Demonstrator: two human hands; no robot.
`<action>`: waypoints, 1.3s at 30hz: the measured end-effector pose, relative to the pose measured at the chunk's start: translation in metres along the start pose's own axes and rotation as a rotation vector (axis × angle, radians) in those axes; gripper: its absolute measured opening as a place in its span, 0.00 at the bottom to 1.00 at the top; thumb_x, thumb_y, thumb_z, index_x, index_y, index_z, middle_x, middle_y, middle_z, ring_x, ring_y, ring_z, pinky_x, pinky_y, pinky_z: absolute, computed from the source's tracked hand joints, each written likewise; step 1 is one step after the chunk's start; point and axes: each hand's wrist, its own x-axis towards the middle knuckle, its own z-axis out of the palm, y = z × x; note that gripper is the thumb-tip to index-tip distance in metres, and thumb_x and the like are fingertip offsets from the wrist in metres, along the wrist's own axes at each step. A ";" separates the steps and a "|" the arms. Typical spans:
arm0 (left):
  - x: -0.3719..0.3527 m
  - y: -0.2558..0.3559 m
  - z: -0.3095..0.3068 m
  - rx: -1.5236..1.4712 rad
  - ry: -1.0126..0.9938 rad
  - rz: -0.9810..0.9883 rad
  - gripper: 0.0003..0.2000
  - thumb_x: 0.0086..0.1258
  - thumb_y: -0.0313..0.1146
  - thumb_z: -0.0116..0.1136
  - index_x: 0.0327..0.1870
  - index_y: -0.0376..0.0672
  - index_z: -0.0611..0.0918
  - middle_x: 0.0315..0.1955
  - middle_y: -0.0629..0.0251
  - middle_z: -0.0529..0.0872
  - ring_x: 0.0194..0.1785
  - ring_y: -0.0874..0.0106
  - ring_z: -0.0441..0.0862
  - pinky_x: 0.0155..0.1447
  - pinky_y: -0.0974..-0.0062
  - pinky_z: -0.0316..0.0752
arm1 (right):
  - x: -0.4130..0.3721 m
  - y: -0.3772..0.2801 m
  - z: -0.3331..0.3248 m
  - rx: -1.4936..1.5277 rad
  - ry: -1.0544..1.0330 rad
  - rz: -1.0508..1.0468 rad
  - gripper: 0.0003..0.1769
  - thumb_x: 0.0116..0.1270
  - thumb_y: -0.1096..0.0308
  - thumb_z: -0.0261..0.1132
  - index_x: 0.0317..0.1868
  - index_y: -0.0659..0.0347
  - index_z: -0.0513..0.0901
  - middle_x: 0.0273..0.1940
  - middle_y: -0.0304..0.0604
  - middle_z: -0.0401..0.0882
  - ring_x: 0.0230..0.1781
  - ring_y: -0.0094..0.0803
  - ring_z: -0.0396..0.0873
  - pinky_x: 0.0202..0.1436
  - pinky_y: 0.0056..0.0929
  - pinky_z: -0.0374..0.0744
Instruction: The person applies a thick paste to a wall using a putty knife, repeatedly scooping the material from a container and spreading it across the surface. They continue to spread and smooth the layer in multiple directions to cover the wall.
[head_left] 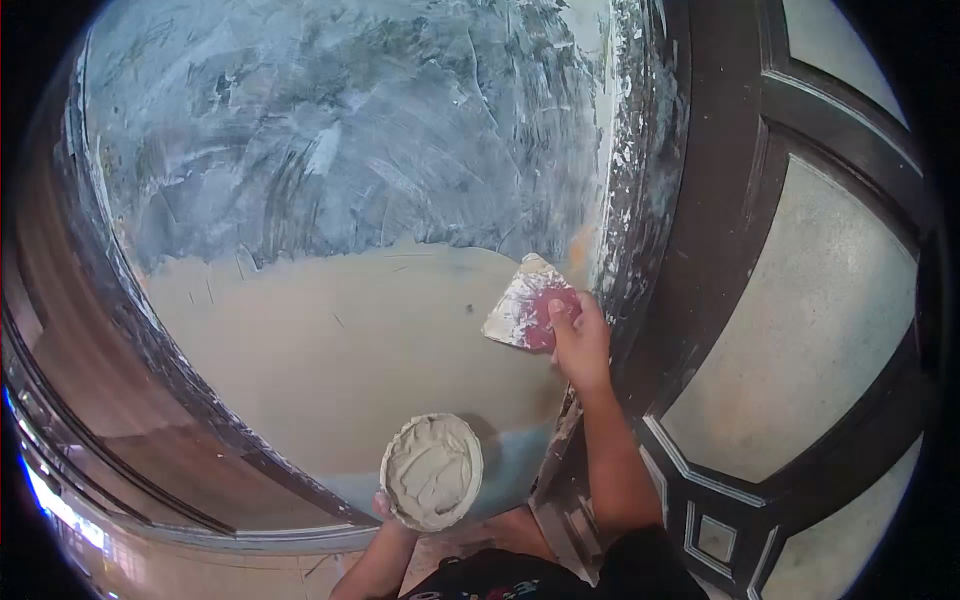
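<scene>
My right hand grips a red-handled putty knife, its putty-smeared blade pressed flat against the wall panel near the panel's right edge. My left hand holds up a round bowl of pale grey putty from below; only the fingers show under its rim. The panel's lower half is covered with smooth beige putty, while the upper half is blue-grey with thin white streaks.
A dark wooden door frame runs down the right of the panel, with frosted glass panes beyond it. A brown curved frame borders the panel on the left. My dark shirt shows at the bottom.
</scene>
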 end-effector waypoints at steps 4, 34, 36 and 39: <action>-0.013 0.009 -0.003 -0.076 -0.001 -0.038 0.57 0.46 0.68 0.61 0.75 0.44 0.53 0.72 0.51 0.57 0.73 0.51 0.58 0.74 0.50 0.60 | -0.011 0.041 -0.001 -0.014 0.156 0.044 0.14 0.71 0.62 0.61 0.46 0.65 0.75 0.21 0.35 0.71 0.13 0.20 0.70 0.14 0.24 0.69; -0.027 0.031 -0.065 0.013 -0.100 -0.341 0.54 0.49 0.71 0.55 0.75 0.46 0.54 0.72 0.53 0.59 0.74 0.52 0.59 0.74 0.50 0.58 | -0.048 0.075 0.015 0.383 0.233 0.153 0.22 0.75 0.51 0.53 0.54 0.63 0.70 0.31 0.39 0.74 0.12 0.20 0.67 0.14 0.21 0.67; -0.022 0.029 -0.060 0.017 -0.098 -0.358 0.54 0.49 0.71 0.55 0.75 0.46 0.54 0.72 0.53 0.59 0.73 0.52 0.59 0.74 0.50 0.58 | -0.022 0.040 0.010 0.373 0.195 0.064 0.22 0.75 0.51 0.53 0.53 0.63 0.70 0.31 0.38 0.74 0.14 0.20 0.68 0.15 0.21 0.67; -0.024 0.031 -0.065 0.016 -0.098 -0.374 0.54 0.49 0.71 0.54 0.75 0.46 0.54 0.72 0.53 0.59 0.73 0.52 0.59 0.74 0.49 0.58 | -0.002 0.027 0.012 0.364 0.166 0.095 0.20 0.75 0.51 0.53 0.51 0.62 0.70 0.30 0.37 0.73 0.14 0.20 0.68 0.15 0.21 0.67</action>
